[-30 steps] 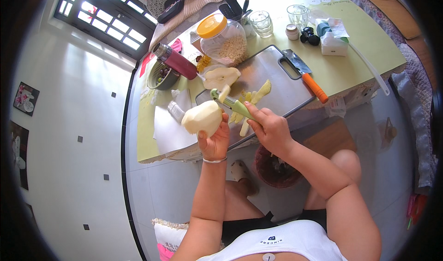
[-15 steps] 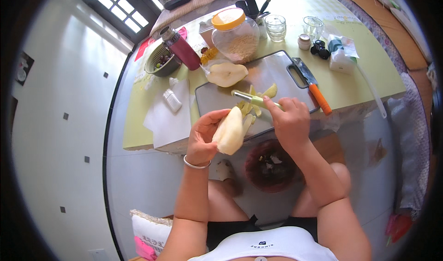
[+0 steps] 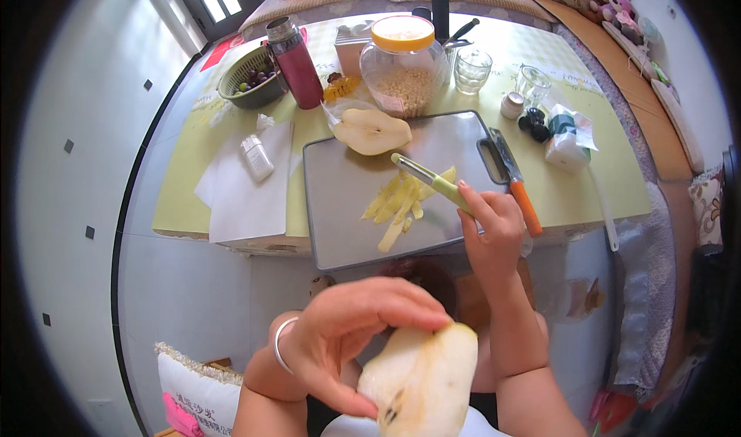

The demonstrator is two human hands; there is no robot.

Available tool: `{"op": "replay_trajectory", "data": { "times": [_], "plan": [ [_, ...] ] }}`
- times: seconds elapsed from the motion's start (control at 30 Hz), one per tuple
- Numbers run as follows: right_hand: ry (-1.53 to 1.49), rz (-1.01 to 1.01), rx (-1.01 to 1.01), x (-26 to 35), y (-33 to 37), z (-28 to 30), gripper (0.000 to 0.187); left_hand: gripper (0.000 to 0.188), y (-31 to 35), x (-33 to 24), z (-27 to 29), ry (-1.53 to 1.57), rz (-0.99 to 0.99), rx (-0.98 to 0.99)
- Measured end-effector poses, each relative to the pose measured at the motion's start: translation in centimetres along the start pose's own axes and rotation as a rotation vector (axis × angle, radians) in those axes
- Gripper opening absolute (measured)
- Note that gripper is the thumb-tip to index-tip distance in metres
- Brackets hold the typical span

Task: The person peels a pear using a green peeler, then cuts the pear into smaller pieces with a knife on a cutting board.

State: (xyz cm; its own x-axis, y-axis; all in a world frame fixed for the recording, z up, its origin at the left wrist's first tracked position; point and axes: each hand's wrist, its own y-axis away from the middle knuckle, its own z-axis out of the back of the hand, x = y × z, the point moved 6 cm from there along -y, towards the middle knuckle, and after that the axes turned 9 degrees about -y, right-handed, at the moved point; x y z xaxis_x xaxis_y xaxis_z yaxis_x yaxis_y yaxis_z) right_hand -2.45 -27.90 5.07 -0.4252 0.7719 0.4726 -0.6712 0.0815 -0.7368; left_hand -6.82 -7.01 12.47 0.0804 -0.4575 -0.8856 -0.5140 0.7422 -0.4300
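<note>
Close to me, my left hand (image 3: 363,329) grips a peeled pear half (image 3: 428,375) between thumb and fingers. Its cut face with the seed hollow shows toward me. Over the board's right side, my right hand (image 3: 494,225) is closed on the green handle of a peeler (image 3: 432,181), its metal head pointing up and left. Below the peeler, strips of pear peel (image 3: 397,201) lie in a pile on the grey cutting board (image 3: 340,213). A second pear half (image 3: 372,132) rests at the board's far left part, cut face up.
Right of the board lies a knife (image 3: 515,181) with an orange handle. Behind stand a big jar (image 3: 405,74), a flask (image 3: 295,65), a basket of grapes (image 3: 251,82) and glasses (image 3: 472,72). White paper (image 3: 255,201) with a small bottle (image 3: 257,157) lies left.
My left hand has brought the pear half down toward me and turned its cut face into view. My right hand still holds the peeler above the board. The view has shifted.
</note>
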Motion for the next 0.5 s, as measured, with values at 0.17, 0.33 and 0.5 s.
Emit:
{"op": "replay_trajectory", "data": {
  "times": [0.17,0.33,0.5],
  "plan": [
    [-0.112,-0.061,0.013,-0.9,-0.3,-0.5,0.042,0.082,0.8,0.6,-1.1,0.205,0.100,-0.197],
    [-0.160,-0.112,0.021,-1.2,-0.5,-0.6,0.043,0.083,0.7,1.0,-1.6,0.359,0.186,-0.101],
    [-0.184,-0.129,0.027,-1.5,-0.6,-1.0,0.043,0.081,0.8,1.1,-1.2,0.347,0.202,-0.110]
  ]
}}
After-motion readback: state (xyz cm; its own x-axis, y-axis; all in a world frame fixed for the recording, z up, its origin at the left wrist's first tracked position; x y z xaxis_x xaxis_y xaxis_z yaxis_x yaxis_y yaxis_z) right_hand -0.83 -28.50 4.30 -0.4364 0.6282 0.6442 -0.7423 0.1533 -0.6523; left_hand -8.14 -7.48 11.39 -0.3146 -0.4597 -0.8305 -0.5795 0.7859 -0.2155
